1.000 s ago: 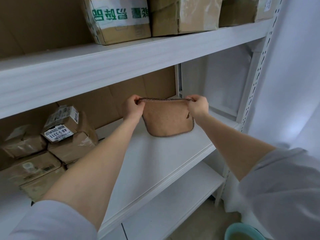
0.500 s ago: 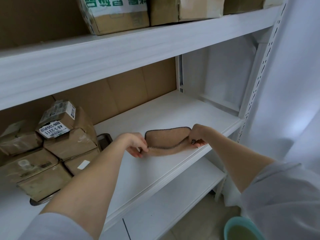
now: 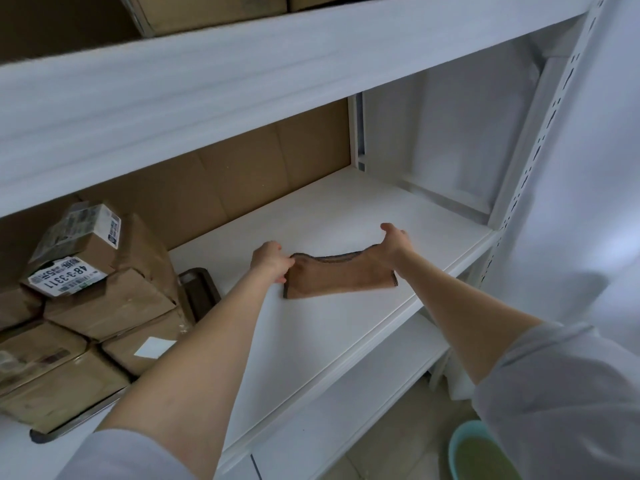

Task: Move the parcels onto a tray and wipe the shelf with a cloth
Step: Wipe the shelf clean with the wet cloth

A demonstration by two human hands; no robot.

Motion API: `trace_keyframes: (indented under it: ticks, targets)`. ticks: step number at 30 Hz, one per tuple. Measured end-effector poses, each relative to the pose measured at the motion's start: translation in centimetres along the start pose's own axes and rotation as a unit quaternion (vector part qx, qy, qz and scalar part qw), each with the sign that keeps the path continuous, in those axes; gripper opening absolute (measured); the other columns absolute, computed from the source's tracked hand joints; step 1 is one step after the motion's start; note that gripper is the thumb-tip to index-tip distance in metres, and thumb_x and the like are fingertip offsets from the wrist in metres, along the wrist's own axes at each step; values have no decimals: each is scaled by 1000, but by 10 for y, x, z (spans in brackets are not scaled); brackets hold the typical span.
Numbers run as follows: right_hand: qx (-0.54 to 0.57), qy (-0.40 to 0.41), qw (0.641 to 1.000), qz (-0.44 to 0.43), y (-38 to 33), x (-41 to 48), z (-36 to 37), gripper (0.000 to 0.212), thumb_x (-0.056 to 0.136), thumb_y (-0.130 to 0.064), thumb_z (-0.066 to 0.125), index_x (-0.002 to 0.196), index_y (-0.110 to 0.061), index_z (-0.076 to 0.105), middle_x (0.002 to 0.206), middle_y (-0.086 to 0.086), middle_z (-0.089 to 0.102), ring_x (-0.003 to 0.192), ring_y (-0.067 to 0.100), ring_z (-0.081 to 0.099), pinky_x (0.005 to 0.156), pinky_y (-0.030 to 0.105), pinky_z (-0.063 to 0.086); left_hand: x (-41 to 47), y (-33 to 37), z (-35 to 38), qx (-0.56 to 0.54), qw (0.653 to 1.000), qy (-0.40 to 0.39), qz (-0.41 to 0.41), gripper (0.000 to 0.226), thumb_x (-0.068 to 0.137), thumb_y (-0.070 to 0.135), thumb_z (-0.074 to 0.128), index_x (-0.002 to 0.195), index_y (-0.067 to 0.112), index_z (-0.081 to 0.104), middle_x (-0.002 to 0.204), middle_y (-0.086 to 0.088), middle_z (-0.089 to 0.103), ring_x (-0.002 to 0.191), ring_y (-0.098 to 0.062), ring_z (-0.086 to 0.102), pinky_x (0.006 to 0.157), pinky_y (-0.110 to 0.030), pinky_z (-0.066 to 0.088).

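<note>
Our left hand (image 3: 272, 262) and right hand (image 3: 393, 241) are apart, each pinching an end of the brown cloth (image 3: 341, 278). We see cloth on the white shelf (image 3: 329, 206), far edge lifted. Left of it: parcels (image 3: 104, 303) stacked on a tray (image 3: 200, 289).

The cloth (image 3: 341, 280) is matt brown fabric, dark-stitched at its edge. The shelf (image 3: 311, 341) is smooth white board, faintly sheened. At nine o'clock, parcels (image 3: 107, 303) are brown cardboard under glossy tape, with paper labels.
</note>
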State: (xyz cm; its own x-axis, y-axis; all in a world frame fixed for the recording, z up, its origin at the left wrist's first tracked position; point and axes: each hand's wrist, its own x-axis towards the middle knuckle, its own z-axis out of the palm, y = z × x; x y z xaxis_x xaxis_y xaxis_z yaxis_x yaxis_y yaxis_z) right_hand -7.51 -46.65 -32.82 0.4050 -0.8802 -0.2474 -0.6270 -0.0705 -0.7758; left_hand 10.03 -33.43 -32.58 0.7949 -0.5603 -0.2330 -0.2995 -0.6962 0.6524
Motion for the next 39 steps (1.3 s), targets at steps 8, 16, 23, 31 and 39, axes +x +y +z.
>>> trace_keyframes:
  ticks: [8, 16, 23, 31, 39]
  targets:
    - [-228, 14, 970, 78, 31, -4, 20, 44, 86, -16, 54, 129, -8, 52, 123, 8, 60, 113, 26, 59, 87, 31, 46, -6, -23, 26, 172, 984, -49, -18, 35, 84, 27, 65, 110, 5, 58, 111, -12, 65, 102, -30, 64, 83, -35, 55]
    - [-132, -173, 965, 144, 27, -14, 3, 21, 82, -9, 59, 69, -11, 44, 66, 3, 48, 56, 14, 45, 53, 24, 44, 2, -27, 19, -79, 992, -48, -89, 18, 83, -5, 56, 100, 1, 56, 74, -13, 57, 58, -23, 56, 66, -36, 55]
    - [-25, -97, 986, 135, 38, -19, 1, 14, 82, -18, 62, 85, -8, 53, 74, 7, 60, 63, 21, 68, 59, 27, 59, -18, 5, 24, -83, 991, -85, 64, 39, 83, 0, 62, 119, 11, 55, 113, -11, 59, 65, -19, 57, 41, -19, 49]
    - [42, -19, 993, 105, 43, -22, 5, 14, 79, -6, 59, 71, -6, 48, 74, 10, 58, 52, 21, 58, 56, 33, 59, -26, 12, 46, 44, 993, -62, 91, 39, 85, 27, 68, 120, 15, 59, 122, -7, 62, 98, -26, 64, 85, -33, 55]
    - [168, -70, 979, 85, 20, -23, 14, 9, 86, 0, 54, 93, -6, 56, 76, 4, 46, 80, 19, 44, 60, 19, 36, -34, 5, 49, -51, 986, -155, -12, 62, 79, -5, 69, 133, 5, 42, 128, -15, 52, 102, -28, 60, 62, -31, 54]
